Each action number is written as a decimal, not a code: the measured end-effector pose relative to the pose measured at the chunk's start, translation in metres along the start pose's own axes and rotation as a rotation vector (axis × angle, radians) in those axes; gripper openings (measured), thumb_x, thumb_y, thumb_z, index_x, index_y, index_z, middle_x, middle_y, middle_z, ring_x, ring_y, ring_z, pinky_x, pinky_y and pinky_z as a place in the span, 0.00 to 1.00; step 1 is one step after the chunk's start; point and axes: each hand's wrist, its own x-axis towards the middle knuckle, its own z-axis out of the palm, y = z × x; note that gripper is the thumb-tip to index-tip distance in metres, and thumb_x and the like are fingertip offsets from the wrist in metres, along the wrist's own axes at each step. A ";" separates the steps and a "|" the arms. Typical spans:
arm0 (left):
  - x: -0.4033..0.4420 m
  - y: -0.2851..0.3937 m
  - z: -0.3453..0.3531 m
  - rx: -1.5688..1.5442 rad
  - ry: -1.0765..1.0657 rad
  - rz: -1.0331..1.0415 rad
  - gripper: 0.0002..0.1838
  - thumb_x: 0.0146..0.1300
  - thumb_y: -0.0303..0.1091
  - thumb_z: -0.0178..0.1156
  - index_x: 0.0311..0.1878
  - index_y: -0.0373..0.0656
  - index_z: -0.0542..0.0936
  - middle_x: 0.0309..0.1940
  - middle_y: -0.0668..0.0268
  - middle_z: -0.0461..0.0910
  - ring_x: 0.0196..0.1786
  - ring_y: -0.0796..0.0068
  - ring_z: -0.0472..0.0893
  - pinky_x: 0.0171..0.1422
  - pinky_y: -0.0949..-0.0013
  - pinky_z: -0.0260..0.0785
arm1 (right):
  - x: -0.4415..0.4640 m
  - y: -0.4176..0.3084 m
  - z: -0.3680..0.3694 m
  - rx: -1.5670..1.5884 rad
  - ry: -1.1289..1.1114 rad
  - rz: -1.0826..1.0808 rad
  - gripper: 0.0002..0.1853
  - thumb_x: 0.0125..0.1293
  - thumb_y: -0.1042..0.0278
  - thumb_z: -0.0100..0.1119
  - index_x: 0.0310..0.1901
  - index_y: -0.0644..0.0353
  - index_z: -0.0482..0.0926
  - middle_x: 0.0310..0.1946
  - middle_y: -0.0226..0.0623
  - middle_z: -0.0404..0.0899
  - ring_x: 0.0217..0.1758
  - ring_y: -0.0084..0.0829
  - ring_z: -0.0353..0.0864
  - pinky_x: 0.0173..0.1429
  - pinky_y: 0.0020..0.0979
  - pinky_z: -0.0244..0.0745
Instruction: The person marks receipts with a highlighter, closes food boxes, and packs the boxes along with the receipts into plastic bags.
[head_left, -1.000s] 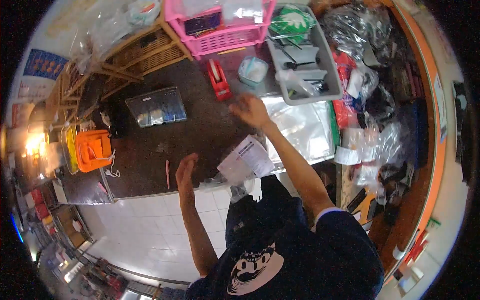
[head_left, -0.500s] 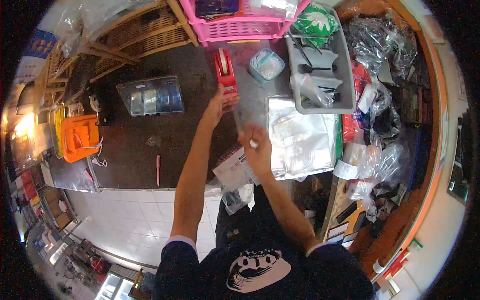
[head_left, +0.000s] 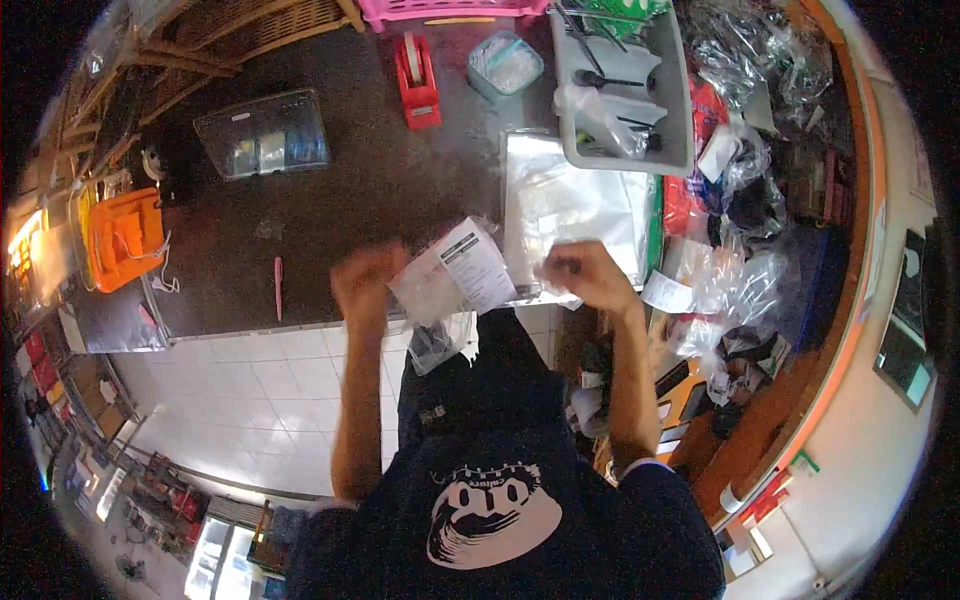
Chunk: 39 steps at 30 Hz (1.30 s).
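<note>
A clear plastic packet with a printed white label [head_left: 475,268] lies at the table's front edge, its lower end hanging over. My left hand [head_left: 368,282] is just left of the packet, blurred, with its fingers hard to make out. To the right of the packet, my right hand [head_left: 590,275] has its fingers curled together over the front edge of the clear plastic sleeves [head_left: 575,215]; whatever it holds is too small to name. Farther back stands a red tape dispenser [head_left: 416,85], touched by neither hand.
A grey tray [head_left: 675,130] with black utensils stands at the back right, beside a small tub [head_left: 505,67]. On the left are a flat clear case [head_left: 265,135], a pink pen [head_left: 278,288] and an orange container [head_left: 127,238]. Plastic bags [head_left: 760,285] crowd the right side.
My left hand has come back from the tape dispenser to the packet's left side. My right hand has moved right, away from the middle. The view has shifted.
</note>
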 end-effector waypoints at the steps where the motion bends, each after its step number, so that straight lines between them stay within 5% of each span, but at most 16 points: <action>1: -0.067 0.004 -0.005 -0.106 0.117 -0.021 0.07 0.61 0.32 0.69 0.38 0.37 0.88 0.33 0.62 0.86 0.36 0.73 0.83 0.43 0.67 0.76 | -0.015 -0.013 -0.001 -0.022 -0.112 -0.005 0.10 0.64 0.66 0.70 0.30 0.62 0.82 0.20 0.29 0.77 0.26 0.18 0.71 0.31 0.28 0.68; 2: -0.124 0.022 -0.017 0.116 0.075 -0.262 0.05 0.61 0.28 0.68 0.34 0.36 0.87 0.30 0.62 0.85 0.34 0.71 0.82 0.42 0.67 0.76 | -0.025 -0.022 0.000 -0.047 -0.226 -0.008 0.11 0.63 0.63 0.71 0.30 0.61 0.82 0.19 0.30 0.77 0.26 0.19 0.71 0.31 0.28 0.68; 3: -0.169 0.017 -0.020 -0.135 0.048 -0.070 0.07 0.61 0.28 0.69 0.32 0.33 0.86 0.32 0.60 0.86 0.34 0.71 0.82 0.42 0.66 0.76 | -0.030 -0.020 0.005 -0.106 -0.341 -0.014 0.12 0.63 0.61 0.71 0.30 0.60 0.82 0.19 0.31 0.77 0.25 0.20 0.71 0.31 0.29 0.69; 5: -0.222 0.025 -0.011 -0.143 0.229 -0.503 0.07 0.63 0.26 0.68 0.34 0.30 0.86 0.36 0.59 0.87 0.40 0.73 0.83 0.47 0.68 0.75 | -0.035 -0.010 0.018 -0.190 -0.547 0.033 0.14 0.63 0.56 0.69 0.31 0.60 0.84 0.21 0.38 0.80 0.23 0.28 0.76 0.32 0.34 0.72; 8: -0.237 -0.060 0.015 -0.442 0.315 -0.928 0.10 0.66 0.30 0.67 0.46 0.32 0.84 0.35 0.64 0.84 0.36 0.76 0.79 0.43 0.70 0.71 | -0.014 0.044 0.039 -0.379 -0.505 -0.032 0.16 0.58 0.54 0.72 0.31 0.61 0.86 0.25 0.44 0.84 0.28 0.41 0.84 0.38 0.40 0.78; 13: -0.163 -0.124 0.064 -0.729 0.491 -0.583 0.12 0.66 0.31 0.68 0.45 0.32 0.83 0.37 0.65 0.83 0.36 0.75 0.80 0.41 0.69 0.73 | 0.057 0.048 0.011 -0.672 -0.455 -0.157 0.20 0.62 0.49 0.63 0.33 0.61 0.85 0.32 0.50 0.84 0.40 0.50 0.84 0.48 0.47 0.77; 18: -0.142 -0.145 0.084 -0.494 0.777 -0.347 0.09 0.62 0.29 0.70 0.37 0.32 0.83 0.35 0.61 0.84 0.35 0.74 0.80 0.43 0.68 0.75 | 0.120 0.043 0.032 -0.858 -0.331 -0.135 0.14 0.58 0.56 0.67 0.31 0.61 0.86 0.33 0.51 0.84 0.39 0.52 0.84 0.46 0.45 0.77; 20: -0.137 -0.140 0.080 -0.050 0.733 -0.230 0.08 0.61 0.29 0.71 0.36 0.34 0.83 0.35 0.62 0.83 0.35 0.71 0.80 0.44 0.66 0.77 | 0.130 0.077 0.041 -0.847 -0.290 -0.219 0.15 0.57 0.56 0.68 0.31 0.62 0.86 0.32 0.50 0.85 0.38 0.52 0.84 0.45 0.45 0.78; 22: -0.129 -0.169 0.069 0.177 0.905 -0.029 0.08 0.61 0.29 0.71 0.32 0.36 0.83 0.36 0.64 0.81 0.37 0.71 0.80 0.42 0.66 0.77 | 0.136 0.080 0.041 -0.839 -0.247 -0.310 0.15 0.56 0.56 0.69 0.31 0.62 0.86 0.32 0.50 0.85 0.37 0.52 0.85 0.44 0.45 0.78; 23: -0.126 -0.170 0.062 0.077 0.806 0.145 0.08 0.60 0.28 0.71 0.37 0.38 0.82 0.37 0.64 0.79 0.39 0.69 0.80 0.43 0.67 0.77 | 0.132 0.075 0.041 -0.764 -0.234 -0.254 0.15 0.56 0.56 0.70 0.31 0.62 0.86 0.31 0.49 0.85 0.36 0.51 0.85 0.43 0.45 0.79; 24: -0.127 -0.171 0.056 0.080 0.805 0.147 0.08 0.60 0.28 0.71 0.37 0.38 0.82 0.37 0.64 0.79 0.39 0.69 0.80 0.43 0.67 0.77 | 0.125 0.071 0.041 -0.688 -0.221 -0.193 0.15 0.56 0.56 0.70 0.31 0.63 0.86 0.31 0.48 0.86 0.36 0.51 0.85 0.42 0.45 0.79; 27: -0.118 -0.151 0.040 -0.600 0.544 -0.202 0.19 0.63 0.30 0.69 0.55 0.41 0.77 0.40 0.65 0.81 0.43 0.72 0.81 0.49 0.68 0.77 | 0.121 0.099 0.051 -0.651 -0.006 -0.220 0.16 0.56 0.56 0.72 0.32 0.63 0.85 0.31 0.47 0.85 0.36 0.50 0.86 0.40 0.44 0.80; 32: -0.119 -0.154 0.016 -0.528 0.296 -0.221 0.15 0.67 0.35 0.66 0.53 0.38 0.80 0.43 0.67 0.82 0.45 0.75 0.81 0.51 0.68 0.76 | 0.097 0.090 0.046 -0.708 0.142 -0.177 0.18 0.57 0.53 0.73 0.36 0.62 0.85 0.29 0.49 0.85 0.36 0.47 0.87 0.41 0.41 0.80; 36: -0.118 -0.167 -0.012 -0.582 0.351 -0.251 0.19 0.68 0.38 0.65 0.55 0.35 0.80 0.45 0.66 0.82 0.46 0.75 0.81 0.53 0.68 0.74 | 0.098 0.079 0.043 -0.332 0.267 -0.071 0.23 0.62 0.45 0.68 0.37 0.62 0.85 0.29 0.47 0.85 0.36 0.47 0.87 0.43 0.43 0.80; 39: -0.107 -0.150 -0.017 -0.202 0.383 -0.269 0.20 0.70 0.45 0.64 0.57 0.40 0.82 0.51 0.66 0.83 0.55 0.71 0.80 0.58 0.64 0.70 | 0.094 0.074 0.080 -0.144 0.238 0.016 0.28 0.62 0.39 0.66 0.37 0.63 0.85 0.28 0.48 0.84 0.36 0.49 0.86 0.43 0.46 0.78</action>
